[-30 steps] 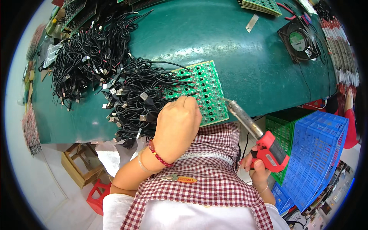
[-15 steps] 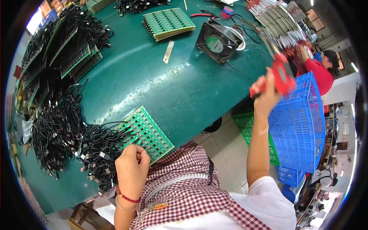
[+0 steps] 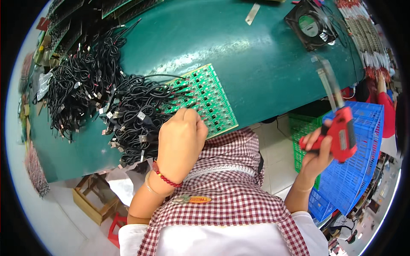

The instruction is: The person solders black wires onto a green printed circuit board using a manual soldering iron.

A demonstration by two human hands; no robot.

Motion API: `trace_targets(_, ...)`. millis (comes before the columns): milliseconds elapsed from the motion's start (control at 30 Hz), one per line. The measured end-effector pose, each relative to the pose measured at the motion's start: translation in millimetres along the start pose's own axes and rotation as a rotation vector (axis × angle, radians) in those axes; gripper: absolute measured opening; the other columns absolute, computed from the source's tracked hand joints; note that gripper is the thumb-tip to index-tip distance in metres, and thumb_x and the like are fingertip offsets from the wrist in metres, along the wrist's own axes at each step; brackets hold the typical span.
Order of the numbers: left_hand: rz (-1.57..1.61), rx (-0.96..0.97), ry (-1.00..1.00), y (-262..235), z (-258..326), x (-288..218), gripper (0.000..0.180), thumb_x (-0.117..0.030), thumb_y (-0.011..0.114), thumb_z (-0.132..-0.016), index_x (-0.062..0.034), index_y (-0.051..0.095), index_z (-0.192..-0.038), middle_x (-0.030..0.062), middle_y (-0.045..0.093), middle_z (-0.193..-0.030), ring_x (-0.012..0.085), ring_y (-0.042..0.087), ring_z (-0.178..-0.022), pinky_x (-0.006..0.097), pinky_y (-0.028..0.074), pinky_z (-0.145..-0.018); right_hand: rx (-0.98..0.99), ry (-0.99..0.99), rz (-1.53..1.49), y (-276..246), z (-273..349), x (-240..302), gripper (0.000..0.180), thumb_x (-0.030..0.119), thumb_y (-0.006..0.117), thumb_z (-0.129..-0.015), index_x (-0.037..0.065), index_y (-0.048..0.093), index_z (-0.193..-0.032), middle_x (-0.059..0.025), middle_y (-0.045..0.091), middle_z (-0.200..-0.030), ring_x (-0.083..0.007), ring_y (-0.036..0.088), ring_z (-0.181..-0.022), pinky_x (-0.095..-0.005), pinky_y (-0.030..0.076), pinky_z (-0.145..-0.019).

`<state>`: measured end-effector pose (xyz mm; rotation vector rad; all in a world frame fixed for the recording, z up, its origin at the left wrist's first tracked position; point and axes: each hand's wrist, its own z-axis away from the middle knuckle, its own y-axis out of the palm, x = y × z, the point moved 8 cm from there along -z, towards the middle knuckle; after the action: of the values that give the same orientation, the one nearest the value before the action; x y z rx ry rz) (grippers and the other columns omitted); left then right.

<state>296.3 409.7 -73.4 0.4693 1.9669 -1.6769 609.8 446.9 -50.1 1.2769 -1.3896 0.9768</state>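
Note:
My right hand (image 3: 318, 155) grips a red soldering gun (image 3: 341, 134) out over the right side, its long metal tip pointing up toward the bench. At the table's front edge lies a green circuit board (image 3: 213, 100) with rows of small parts. Black cables (image 3: 136, 111) with metal plugs heap over its left side, and several thin ends reach onto its rows. My left hand (image 3: 181, 136) is closed in a pinch at the board's lower left, beside the cables. What its fingertips hold is hidden behind the hand.
A black fan (image 3: 309, 25) stands at the back right near a bundle of pale red-ended leads (image 3: 367, 38). Blue crates (image 3: 354, 166) and a green crate (image 3: 299, 132) stand right of the table. More cables and boards pile at the left; a metal strip (image 3: 253, 14) lies at the back.
The view has shifted, so the bench sits higher and further right. My right hand has lowered the soldering gun toward me, clear of the fan. My left hand stays by the board.

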Motion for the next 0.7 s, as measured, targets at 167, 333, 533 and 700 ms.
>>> trace_targets(167,-0.047,-0.004,-0.018,0.5,4.7,4.4,0.008,0.001,0.063,-0.076,-0.0011,0.056,-0.074,0.0118,0.060,-0.070,0.0263,0.061,-0.055,0.034,0.048,-0.050,0.351,0.352,0.032,24.4,83.1,-28.3,0.054,0.039,0.060,-0.091,-0.002,0.047,-0.124,-0.0066,0.051,-0.067,-0.0115,0.047,-0.054,-0.0276,0.043,-0.054)
trace_targets(333,-0.035,-0.019,-0.024,0.0,6.6,5.2,0.009,0.001,0.064,-0.075,-0.0014,0.056,-0.074,0.0118,0.060,-0.069,0.0264,0.060,-0.055,0.035,0.047,-0.050,0.510,0.522,-0.002,38.1,110.8,-45.0,0.037,0.028,0.064,-0.089,-0.002,0.053,-0.109,-0.0063,0.056,-0.070,-0.0125,0.051,-0.059,-0.0278,0.044,-0.056)
trace_targets(533,-0.021,-0.045,-0.005,-0.4,5.9,3.6,0.011,0.001,0.065,-0.073,-0.0024,0.055,-0.072,0.0117,0.058,-0.067,0.0279,0.058,-0.053,0.036,0.046,-0.048,0.545,0.604,-0.004,46.4,112.5,-54.2,0.014,0.013,0.066,-0.084,0.000,0.060,-0.080,-0.0055,0.059,-0.071,-0.0127,0.054,-0.063,-0.0276,0.044,-0.059)
trace_targets(700,-0.034,-0.039,-0.003,1.3,5.6,4.5,0.011,0.001,0.065,-0.073,-0.0020,0.054,-0.073,0.0121,0.058,-0.068,0.0288,0.058,-0.055,0.037,0.046,-0.049,0.572,0.568,0.106,44.9,112.6,-55.9,0.013,0.013,0.066,-0.080,0.001,0.061,-0.079,-0.0054,0.059,-0.070,-0.0174,0.056,-0.064,-0.0308,0.044,-0.059)
